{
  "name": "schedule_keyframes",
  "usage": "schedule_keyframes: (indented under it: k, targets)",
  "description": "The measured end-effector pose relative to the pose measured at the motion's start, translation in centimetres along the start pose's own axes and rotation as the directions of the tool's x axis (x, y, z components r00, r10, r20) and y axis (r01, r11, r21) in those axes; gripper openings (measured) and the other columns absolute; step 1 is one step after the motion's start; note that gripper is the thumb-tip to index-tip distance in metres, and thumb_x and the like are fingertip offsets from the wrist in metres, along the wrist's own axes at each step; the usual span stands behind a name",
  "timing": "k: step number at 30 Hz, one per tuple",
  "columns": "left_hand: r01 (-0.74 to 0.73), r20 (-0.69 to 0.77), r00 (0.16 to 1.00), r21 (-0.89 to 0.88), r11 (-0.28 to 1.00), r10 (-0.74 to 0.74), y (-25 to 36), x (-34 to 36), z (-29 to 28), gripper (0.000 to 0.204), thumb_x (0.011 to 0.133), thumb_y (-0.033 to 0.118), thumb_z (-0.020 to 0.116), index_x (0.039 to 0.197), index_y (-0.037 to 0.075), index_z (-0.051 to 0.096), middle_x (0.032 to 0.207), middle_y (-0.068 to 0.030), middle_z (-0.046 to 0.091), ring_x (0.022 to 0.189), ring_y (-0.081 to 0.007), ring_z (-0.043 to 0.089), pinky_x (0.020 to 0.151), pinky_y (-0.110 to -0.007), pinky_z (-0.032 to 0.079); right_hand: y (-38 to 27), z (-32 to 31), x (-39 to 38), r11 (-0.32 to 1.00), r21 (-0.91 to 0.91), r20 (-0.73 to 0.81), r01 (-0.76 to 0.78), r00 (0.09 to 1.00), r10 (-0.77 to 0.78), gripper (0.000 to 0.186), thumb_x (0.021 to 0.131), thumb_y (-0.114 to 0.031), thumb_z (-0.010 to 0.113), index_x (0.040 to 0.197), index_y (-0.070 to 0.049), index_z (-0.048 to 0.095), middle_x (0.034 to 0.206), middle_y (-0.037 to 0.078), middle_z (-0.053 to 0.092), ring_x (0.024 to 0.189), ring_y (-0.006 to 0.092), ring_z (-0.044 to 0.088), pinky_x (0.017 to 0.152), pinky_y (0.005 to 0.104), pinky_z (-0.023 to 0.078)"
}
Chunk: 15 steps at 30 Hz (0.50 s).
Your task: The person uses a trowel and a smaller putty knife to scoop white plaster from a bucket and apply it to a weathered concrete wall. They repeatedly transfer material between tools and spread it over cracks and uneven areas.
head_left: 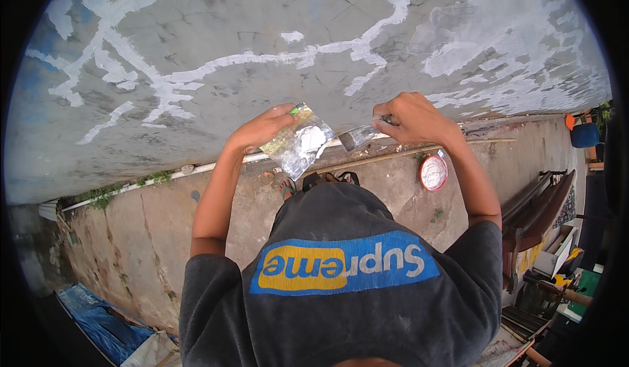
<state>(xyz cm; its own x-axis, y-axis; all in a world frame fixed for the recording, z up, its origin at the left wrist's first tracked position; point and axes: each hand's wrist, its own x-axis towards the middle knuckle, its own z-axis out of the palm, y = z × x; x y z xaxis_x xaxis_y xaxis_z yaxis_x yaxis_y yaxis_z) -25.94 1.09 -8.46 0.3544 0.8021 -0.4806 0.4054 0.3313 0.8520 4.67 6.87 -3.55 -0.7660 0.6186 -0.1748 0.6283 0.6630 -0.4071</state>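
Observation:
My left hand (265, 128) is closed on the edge of a flat, roughly square board (285, 154), stained and shiny. A lump of white putty (311, 140) lies on the board's right half. In my right hand (419, 118) is a putty knife (358, 138), its wide metal blade pointing left. The blade's end is close to the board's right corner; whether they touch I cannot tell. Ahead of both hands stands a grey wall (242, 98) with white putty streaks (262, 58) along its cracks and broad white patches at the right.
A red-rimmed tub of white putty (434, 173) stands on the concrete floor (151, 236) to the right. A pale pipe (209, 166) runs along the wall's foot. A brown bench (540, 210) and assorted items line the right; a blue tarp (101, 324) lies at the lower left.

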Motion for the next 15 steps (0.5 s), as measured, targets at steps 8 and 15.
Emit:
schedule_keyframes:
  k: [8,15]
  targets:
    - [0.015,0.018,1.0,0.02,1.0,-0.015,-2.6,1.7,0.0,0.072,0.093,0.041,0.054,0.144,-0.008,0.037,0.147,-0.0255,0.039,0.138,-0.0326,0.037,0.113,-0.038,0.028,2.3,1.3,2.8,0.957,0.287,0.19,-0.052,0.982,-0.003,0.023,0.081,-0.025,0.068,0.08,-0.002,0.07,0.075,0.015,0.067,0.074,0.0285,0.065,0.068,0.0387,0.048]
    - [0.009,0.005,1.0,0.019,1.0,-0.009,-1.8,2.0,-0.2,0.073,0.093,0.042,0.054,0.144,-0.008,0.037,0.146,-0.0269,0.039,0.138,-0.0338,0.036,0.113,-0.038,0.027,3.5,2.1,3.0,0.969,0.241,0.178,-0.056,0.984,0.013,0.023,0.078,-0.024,0.071,0.075,-0.002,0.068,0.068,0.011,0.064,0.068,0.0217,0.062,0.064,0.0358,0.046]
